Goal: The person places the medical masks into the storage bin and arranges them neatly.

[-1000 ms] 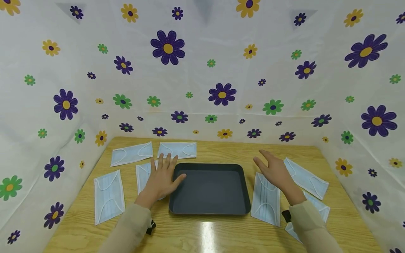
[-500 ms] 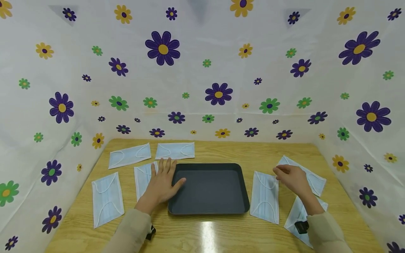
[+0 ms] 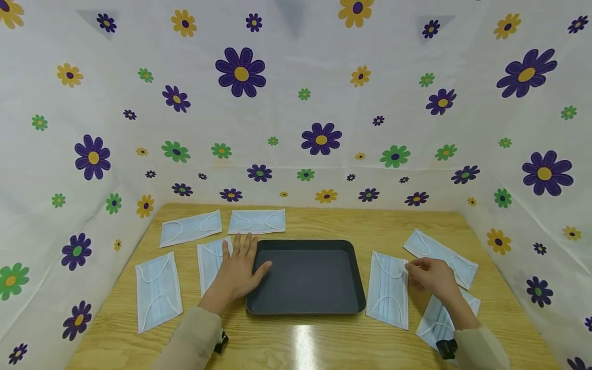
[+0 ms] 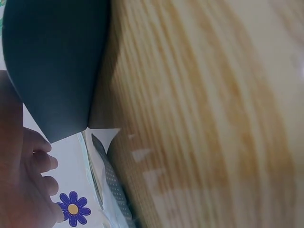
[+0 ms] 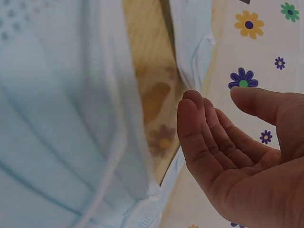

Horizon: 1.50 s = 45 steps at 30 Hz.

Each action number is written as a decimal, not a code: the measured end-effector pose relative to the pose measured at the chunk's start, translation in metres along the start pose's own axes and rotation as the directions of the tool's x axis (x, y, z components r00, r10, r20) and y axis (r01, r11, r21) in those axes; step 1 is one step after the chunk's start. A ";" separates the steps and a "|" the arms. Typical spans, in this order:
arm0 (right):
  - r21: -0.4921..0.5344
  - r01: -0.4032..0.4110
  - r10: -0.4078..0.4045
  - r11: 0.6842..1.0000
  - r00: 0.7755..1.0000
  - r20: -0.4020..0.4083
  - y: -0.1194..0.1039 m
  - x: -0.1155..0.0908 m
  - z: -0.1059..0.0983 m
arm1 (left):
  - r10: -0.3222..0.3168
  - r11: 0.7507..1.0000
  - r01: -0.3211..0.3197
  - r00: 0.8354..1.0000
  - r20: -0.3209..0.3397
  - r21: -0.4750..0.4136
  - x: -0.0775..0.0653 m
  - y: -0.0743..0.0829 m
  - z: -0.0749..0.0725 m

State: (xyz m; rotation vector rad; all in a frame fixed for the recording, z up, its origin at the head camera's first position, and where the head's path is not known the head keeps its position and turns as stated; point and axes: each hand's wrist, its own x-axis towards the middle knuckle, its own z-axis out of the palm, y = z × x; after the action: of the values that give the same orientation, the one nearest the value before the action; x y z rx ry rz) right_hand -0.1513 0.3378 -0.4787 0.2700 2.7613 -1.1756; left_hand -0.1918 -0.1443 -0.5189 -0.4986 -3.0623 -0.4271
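Left hand [image 3: 236,272]: fingers straight, flat on mask [image 3: 210,262] beside tray [image 3: 307,308]; right hand [image 3: 432,277]: fingers loosely curled, empty, over counter [image 3: 324,339] between two masks.

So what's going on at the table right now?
A person sits at a wooden table with a dark tray in the middle, nothing in it, and blue face masks lying flat on both sides. The left hand rests flat, partly on one mask, with its thumb at the tray's left edge. The right hand hovers with loosely curled fingers, holding nothing, between the mask right of the tray and another mask further right.
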 end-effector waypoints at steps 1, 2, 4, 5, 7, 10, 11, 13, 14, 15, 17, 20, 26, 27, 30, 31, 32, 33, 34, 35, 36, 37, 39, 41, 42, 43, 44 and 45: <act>-0.005 -0.002 0.002 1.000 1.000 -0.003 0.001 -0.001 0.001 | 0.001 1.000 -0.001 1.000 -0.006 -0.002 0.000 0.000 0.000; -0.008 -0.005 0.005 1.000 1.000 -0.006 0.003 -0.002 0.002 | 0.002 1.000 -0.002 1.000 -0.013 -0.001 -0.001 0.000 0.000; -0.012 -0.018 0.018 1.000 1.000 -0.010 0.005 -0.003 0.003 | 0.001 1.000 -0.001 1.000 -0.023 -0.002 -0.001 0.000 0.001; -0.009 -0.023 0.023 1.000 1.000 -0.011 0.006 -0.004 0.003 | -0.001 1.000 0.001 1.000 -0.024 -0.002 -0.002 0.000 0.002; 0.000 -0.034 0.034 0.999 0.999 -0.011 0.007 -0.005 0.005 | -0.003 1.000 0.003 1.000 -0.022 -0.002 -0.002 -0.001 0.003; 0.004 -0.043 0.043 0.999 0.999 -0.009 0.008 -0.006 0.006 | -0.012 1.000 0.012 1.000 -0.010 0.004 -0.003 -0.001 0.003; 0.001 -0.042 0.042 0.999 0.999 -0.009 0.009 -0.006 0.007 | -0.014 1.000 0.014 1.000 -0.007 0.007 -0.003 -0.002 0.004; -0.014 -0.038 0.038 0.999 0.999 -0.010 0.010 -0.006 0.008 | -0.015 1.000 0.015 1.000 -0.008 0.008 -0.003 -0.002 0.004; -0.019 -0.038 0.037 0.999 0.999 -0.010 0.010 -0.006 0.008 | -0.015 1.000 0.015 1.000 -0.009 0.008 -0.003 -0.002 0.004; -0.026 -0.036 0.036 0.999 0.999 -0.010 0.011 -0.005 0.009 | -0.015 1.000 0.016 1.000 -0.010 0.006 -0.003 -0.002 0.004; -0.036 -0.032 0.032 0.999 0.999 -0.006 0.011 -0.004 0.010 | -0.015 1.000 0.015 1.000 -0.012 0.003 -0.003 -0.002 0.004; -0.060 -0.030 0.030 0.998 1.000 -0.002 0.012 -0.003 0.012 | -0.015 1.000 0.015 1.000 -0.012 0.004 -0.003 -0.002 0.004; -0.114 -0.013 0.010 0.993 1.000 -0.025 0.012 0.000 0.017 | -0.008 1.000 0.008 1.000 -0.024 0.003 -0.003 -0.001 0.005; -0.111 -0.013 0.010 0.994 1.000 -0.028 0.012 0.000 0.017 | -0.009 1.000 0.009 1.000 -0.023 0.004 -0.003 -0.001 0.005; -0.107 -0.019 0.015 0.994 0.999 -0.035 0.012 0.001 0.020 | -0.009 1.000 0.009 1.000 -0.022 0.005 -0.003 -0.002 0.006; -0.105 -0.021 0.017 0.994 0.999 -0.037 0.011 0.001 0.020 | -0.011 1.000 0.011 1.000 -0.021 0.006 -0.003 -0.002 0.006; -0.105 -0.025 0.021 0.994 0.999 -0.040 0.011 0.002 0.021 | -0.012 1.000 0.012 1.000 -0.024 0.005 -0.003 -0.002 0.006; -0.111 -0.028 0.022 0.993 0.999 -0.047 0.010 0.002 0.022 | -0.013 1.000 0.013 1.000 -0.023 0.005 -0.003 -0.002 0.006; -0.120 -0.027 0.021 0.992 0.998 -0.054 0.010 0.003 0.022 | -0.013 1.000 0.013 1.000 -0.025 0.003 -0.003 -0.002 0.006; -0.126 -0.027 0.020 0.992 0.998 -0.059 0.010 0.003 0.023 | -0.014 1.000 0.014 1.000 -0.025 0.001 -0.003 -0.001 0.006; -0.134 -0.029 0.020 0.991 0.998 -0.065 0.009 0.003 0.023 | -0.016 1.000 0.016 1.000 -0.023 0.003 -0.003 -0.001 0.006; -0.142 -0.030 0.020 0.989 0.997 -0.069 0.009 0.004 0.023 | -0.016 1.000 0.016 1.000 -0.024 -0.002 -0.003 -0.001 0.006; -0.153 -0.031 0.019 0.988 0.997 -0.079 0.009 0.004 0.024 | -0.018 1.000 0.018 1.000 -0.020 -0.001 -0.003 -0.001 0.007; -0.152 -0.032 0.018 0.988 0.996 -0.088 0.009 0.004 0.025 | -0.016 1.000 0.016 1.000 -0.025 -0.008 -0.003 -0.001 0.007; -0.150 -0.028 0.014 0.988 0.995 -0.095 0.009 0.004 0.025 | -0.016 1.000 0.016 1.000 -0.024 -0.009 -0.003 -0.001 0.007; -0.147 -0.024 0.009 0.989 0.995 -0.103 0.009 0.004 0.025 | -0.016 1.000 0.015 1.000 -0.024 -0.011 -0.003 -0.001 0.008; -0.144 -0.020 0.004 0.989 0.994 -0.111 0.008 0.004 0.025 | -0.017 1.000 0.017 1.000 -0.020 -0.008 -0.003 -0.001 0.008; -0.141 -0.013 -0.004 0.990 0.993 -0.118 0.007 0.003 0.025 | -0.017 1.000 0.017 1.000 -0.021 -0.010 -0.003 -0.001 0.008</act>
State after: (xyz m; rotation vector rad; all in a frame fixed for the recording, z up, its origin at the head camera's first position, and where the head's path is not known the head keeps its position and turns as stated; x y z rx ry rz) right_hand -0.1518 0.3253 -0.5017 0.3403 2.9270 -0.9870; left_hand -0.1891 -0.1444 -0.5270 -0.4655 -3.0481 -0.4447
